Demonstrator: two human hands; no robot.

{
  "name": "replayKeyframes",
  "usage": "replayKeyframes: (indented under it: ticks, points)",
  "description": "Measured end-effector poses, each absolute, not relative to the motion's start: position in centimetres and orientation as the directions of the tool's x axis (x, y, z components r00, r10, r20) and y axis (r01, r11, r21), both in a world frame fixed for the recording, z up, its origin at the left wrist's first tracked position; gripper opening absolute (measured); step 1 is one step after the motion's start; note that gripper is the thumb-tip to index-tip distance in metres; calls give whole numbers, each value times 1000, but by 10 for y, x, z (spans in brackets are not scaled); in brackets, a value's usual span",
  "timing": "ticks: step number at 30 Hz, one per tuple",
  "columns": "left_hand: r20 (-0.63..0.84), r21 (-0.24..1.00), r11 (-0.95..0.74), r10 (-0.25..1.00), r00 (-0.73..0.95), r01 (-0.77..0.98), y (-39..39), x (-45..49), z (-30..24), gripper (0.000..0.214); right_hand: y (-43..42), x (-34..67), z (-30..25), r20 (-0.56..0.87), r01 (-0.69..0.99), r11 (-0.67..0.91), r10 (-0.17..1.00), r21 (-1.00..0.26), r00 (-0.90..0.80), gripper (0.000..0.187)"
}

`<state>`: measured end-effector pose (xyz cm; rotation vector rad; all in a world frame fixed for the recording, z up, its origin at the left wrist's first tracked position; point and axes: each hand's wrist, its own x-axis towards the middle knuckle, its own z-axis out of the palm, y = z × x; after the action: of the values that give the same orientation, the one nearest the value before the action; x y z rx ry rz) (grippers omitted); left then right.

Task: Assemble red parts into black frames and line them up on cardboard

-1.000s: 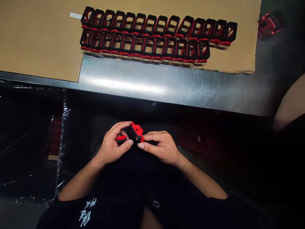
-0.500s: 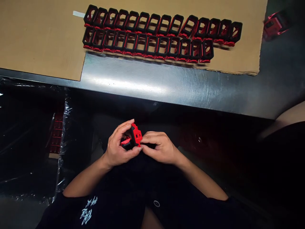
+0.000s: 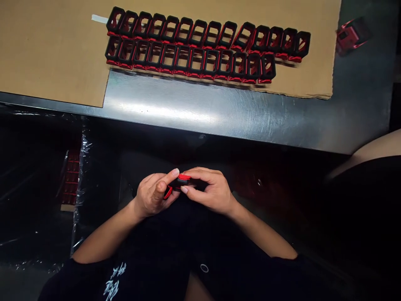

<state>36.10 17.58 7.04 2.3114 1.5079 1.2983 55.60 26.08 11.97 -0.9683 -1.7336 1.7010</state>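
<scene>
Over my lap, below the table edge, both hands meet on a small red and black plastic part (image 3: 179, 184). My left hand (image 3: 153, 194) curls around its left side, thumb and forefinger closed on it. My right hand (image 3: 208, 190) pinches its right end with fingertips. Most of the part is hidden between my fingers; only a red top edge and a red strip show.
Two rows of several black and red frame parts (image 3: 194, 48) stand on a cardboard sheet (image 3: 53, 50) on the metal table (image 3: 219, 113). A lone red part (image 3: 349, 35) lies at the far right. Black plastic wrap with red parts (image 3: 70, 177) is at my left. Another person's arm (image 3: 366, 152) shows at the right.
The part has been turned and pressed lower between my fingers, so less red shows. Both hands stayed over my lap, closing tighter together.
</scene>
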Motion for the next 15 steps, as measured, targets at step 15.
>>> replayKeyframes:
  ticks: [15]
  points:
    - [58,922,-30,997,-59,387,175,382,102,106,264,550,98,-627,-116,-888,402,-446,-667,41]
